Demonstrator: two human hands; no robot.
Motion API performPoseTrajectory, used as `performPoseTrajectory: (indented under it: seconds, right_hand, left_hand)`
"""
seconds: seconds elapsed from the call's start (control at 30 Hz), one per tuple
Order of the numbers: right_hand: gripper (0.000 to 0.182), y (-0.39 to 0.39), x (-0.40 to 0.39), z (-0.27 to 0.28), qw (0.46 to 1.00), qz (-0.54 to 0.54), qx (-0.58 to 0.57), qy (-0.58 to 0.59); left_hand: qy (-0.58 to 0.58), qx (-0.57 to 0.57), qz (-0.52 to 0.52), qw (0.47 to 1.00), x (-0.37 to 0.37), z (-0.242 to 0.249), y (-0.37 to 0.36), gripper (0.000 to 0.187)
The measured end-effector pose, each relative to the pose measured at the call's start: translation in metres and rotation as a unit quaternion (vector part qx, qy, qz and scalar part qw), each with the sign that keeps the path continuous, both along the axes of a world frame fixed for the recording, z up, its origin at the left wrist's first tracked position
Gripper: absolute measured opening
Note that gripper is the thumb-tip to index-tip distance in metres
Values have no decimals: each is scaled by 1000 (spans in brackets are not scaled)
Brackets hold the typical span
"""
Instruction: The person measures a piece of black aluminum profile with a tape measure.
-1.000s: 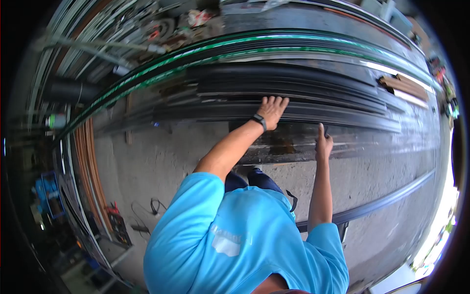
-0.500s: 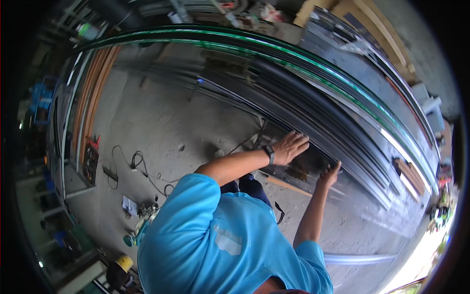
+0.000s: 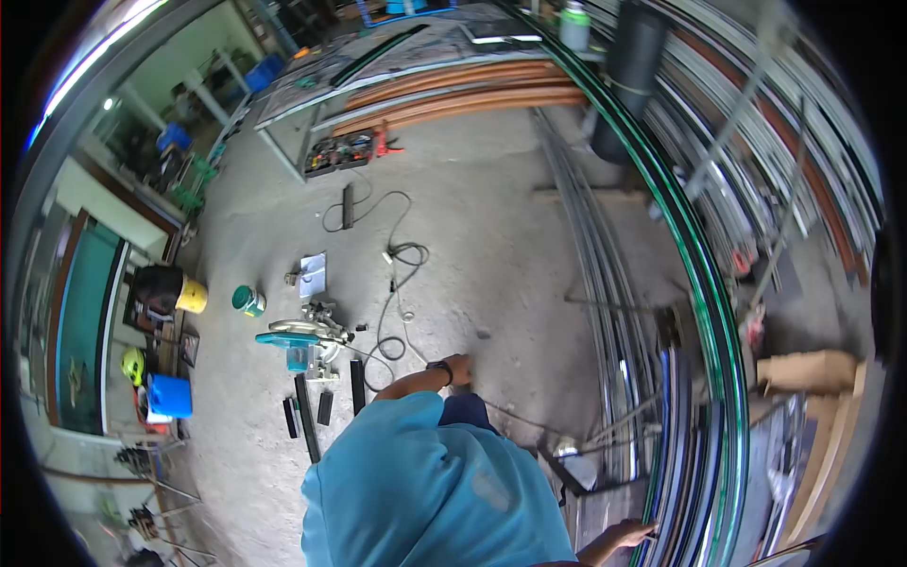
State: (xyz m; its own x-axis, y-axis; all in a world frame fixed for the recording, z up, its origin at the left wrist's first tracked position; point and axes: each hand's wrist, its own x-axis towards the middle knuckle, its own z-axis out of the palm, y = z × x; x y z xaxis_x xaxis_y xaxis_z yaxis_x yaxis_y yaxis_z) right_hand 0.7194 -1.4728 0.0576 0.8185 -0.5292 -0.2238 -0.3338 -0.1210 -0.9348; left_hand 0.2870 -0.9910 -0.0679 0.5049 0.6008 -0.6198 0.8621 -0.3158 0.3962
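My left hand [image 3: 458, 369], with a dark watch at the wrist, hangs in front of my body over the concrete floor. It is small and blurred here, its fingers not distinct, and no object shows in it. At lower right my right hand [image 3: 625, 537] reaches out to the stack of long metal profiles [image 3: 675, 454]. Its fingers are bent around the near edge of the outermost dark profile. The profiles lie side by side, some dark and some silvery, running away from me. A long green-edged profile [image 3: 704, 274] curves along the right of the stack.
A teal miter saw [image 3: 300, 342] stands on the floor, with short dark profile pieces [image 3: 323, 408] near it. Cables [image 3: 408, 253] loop across the floor. A tool case [image 3: 340, 151] lies by a workbench [image 3: 406, 61]. Cardboard [image 3: 808, 370] is at the right.
My view and body have turned left toward the saw and workbench. My left hand has come off the profiles and now hangs over the floor; my right hand stays at the stack.
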Motion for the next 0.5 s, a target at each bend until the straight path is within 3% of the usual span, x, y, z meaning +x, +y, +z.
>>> performPoseTrajectory:
  seconds: [0.03, 0.17, 0.3, 0.33, 0.43, 0.5]
  right_hand:
    - [62, 46, -9, 1, 996, 88, 10, -16]
    - [73, 242, -24, -33, 959, 240, 147, -23]
    - [83, 372, -47, -73, 910, 407, -29, 73]
    - [71, 393, -52, -85, 874, 478, 4, 88]
    - [47, 466, -103, -80, 832, 532, 15, 157]
    - [33, 492, -99, -139, 777, 599, 15, 191]
  left_hand:
    - [-7, -3, 32, 999, -26, 0, 21, 64]
    - [-41, -1, 150, 988, -124, -22, 67, 67]
    - [-35, -3, 215, 976, -196, -30, 90, 67]
    - [-27, -15, 255, 966, -209, -34, 93, 68]
    - [-25, -49, 312, 948, -246, -47, 110, 68]
    - [-12, -57, 332, 941, -266, -54, 122, 69]
